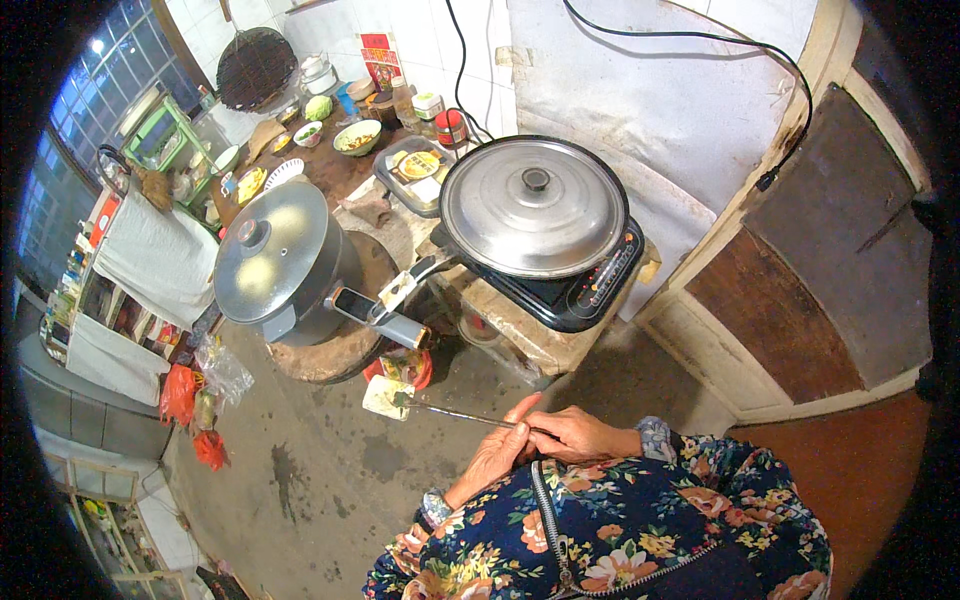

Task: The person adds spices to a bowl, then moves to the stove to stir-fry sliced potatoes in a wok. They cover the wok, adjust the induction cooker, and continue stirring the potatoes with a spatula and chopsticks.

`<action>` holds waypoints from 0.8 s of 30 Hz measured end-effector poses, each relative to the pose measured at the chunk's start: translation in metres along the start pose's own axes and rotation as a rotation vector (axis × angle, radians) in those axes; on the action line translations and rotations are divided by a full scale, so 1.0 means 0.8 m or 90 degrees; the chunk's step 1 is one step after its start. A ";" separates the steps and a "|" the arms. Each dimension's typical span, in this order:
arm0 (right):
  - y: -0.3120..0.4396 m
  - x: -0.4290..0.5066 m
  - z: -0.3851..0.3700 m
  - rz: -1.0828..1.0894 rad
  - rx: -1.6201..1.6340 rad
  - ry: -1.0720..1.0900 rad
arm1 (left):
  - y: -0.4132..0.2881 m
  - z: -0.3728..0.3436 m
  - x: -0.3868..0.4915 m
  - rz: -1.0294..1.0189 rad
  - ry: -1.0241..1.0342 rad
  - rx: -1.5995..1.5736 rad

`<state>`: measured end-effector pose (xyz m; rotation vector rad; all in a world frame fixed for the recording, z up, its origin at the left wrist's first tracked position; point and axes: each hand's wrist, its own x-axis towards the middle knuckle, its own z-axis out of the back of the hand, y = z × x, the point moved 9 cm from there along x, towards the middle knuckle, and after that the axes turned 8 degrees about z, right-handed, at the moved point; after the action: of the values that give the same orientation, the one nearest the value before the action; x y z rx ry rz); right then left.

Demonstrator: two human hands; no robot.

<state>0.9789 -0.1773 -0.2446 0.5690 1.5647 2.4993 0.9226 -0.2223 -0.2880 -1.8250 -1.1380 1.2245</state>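
In front of my body I hold a metal cooking spatula (457, 412) with both hands. My right hand (585, 435) is wrapped round the handle end. Against it rests my left hand (491, 454), its fingers on the shaft and its index finger pointing up. Pale residue and a dark green bit cling to the blade (388, 397), which points left above the floor. Beyond my hands, a lidded pan (536, 217) sits on a black induction cooker (592, 292) with lit indicators. A grey electric pot (274, 262) with a glass lid stands to its left.
The electric pot rests on a round wooden block (330, 360), its handle jutting right. Behind it, a wooden table (322, 172) carries bowls, a cabbage (318, 108), jars and a plastic-lidded box (412, 169). A red bin (409, 367) stands below. A black cable (697, 34) hangs on the wall.
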 end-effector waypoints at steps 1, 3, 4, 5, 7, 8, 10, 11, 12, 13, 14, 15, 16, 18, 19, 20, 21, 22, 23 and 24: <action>-0.003 -0.001 -0.001 -0.010 0.008 0.008 | 0.002 -0.001 0.000 0.005 -0.002 -0.026; -0.003 -0.004 0.001 0.004 0.050 -0.001 | 0.006 -0.006 -0.001 0.026 0.004 -0.082; -0.005 -0.006 0.000 0.001 0.082 -0.002 | 0.009 -0.011 -0.001 0.049 0.024 -0.132; -0.003 -0.007 0.003 0.016 0.071 -0.013 | 0.006 -0.011 -0.001 0.041 0.010 -0.109; -0.005 -0.010 0.005 0.017 0.083 -0.024 | 0.003 -0.017 0.000 0.045 0.018 -0.121; -0.006 -0.011 0.006 0.021 0.055 -0.027 | 0.000 -0.018 0.000 0.036 0.006 -0.108; -0.012 -0.014 0.006 0.008 0.017 -0.022 | -0.002 -0.025 0.003 0.037 0.020 -0.142; -0.013 -0.015 0.007 0.012 0.010 -0.028 | -0.002 -0.024 0.004 0.036 0.007 -0.119; -0.014 -0.017 0.007 0.016 0.003 -0.033 | -0.001 -0.025 0.004 0.041 0.008 -0.116; -0.014 -0.019 0.008 0.019 -0.003 -0.037 | 0.003 -0.026 0.005 0.059 0.015 -0.131; -0.015 -0.021 0.008 0.017 -0.006 -0.039 | 0.003 -0.026 0.005 0.050 0.005 -0.116; -0.015 -0.022 0.009 0.016 -0.009 -0.040 | 0.006 -0.026 0.006 0.053 0.001 -0.117; -0.014 -0.023 0.010 0.014 -0.012 -0.041 | 0.010 -0.027 0.008 0.068 0.007 -0.133; -0.013 -0.023 0.011 -0.007 -0.020 -0.019 | 0.011 -0.026 0.009 0.058 0.003 -0.121; -0.011 -0.023 0.011 -0.019 -0.024 -0.009 | 0.014 -0.028 0.009 0.075 0.012 -0.140; -0.005 -0.022 0.016 -0.015 -0.024 -0.020 | 0.011 -0.025 0.010 0.050 -0.010 -0.139; 0.002 -0.022 0.020 -0.011 -0.024 -0.030 | 0.011 -0.023 0.011 0.041 -0.027 -0.156; 0.008 -0.022 0.026 -0.007 -0.023 -0.039 | 0.013 -0.023 0.011 0.045 -0.037 -0.187; 0.008 -0.023 0.030 -0.028 -0.023 -0.039 | 0.010 -0.019 0.011 0.031 -0.062 -0.176; 0.008 -0.025 0.035 -0.048 -0.023 -0.039 | 0.010 -0.017 0.011 0.031 -0.080 -0.179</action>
<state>1.0087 -0.1630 -0.2332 0.5645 1.4887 2.4253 0.9391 -0.2182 -0.2935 -2.0146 -1.4031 1.2743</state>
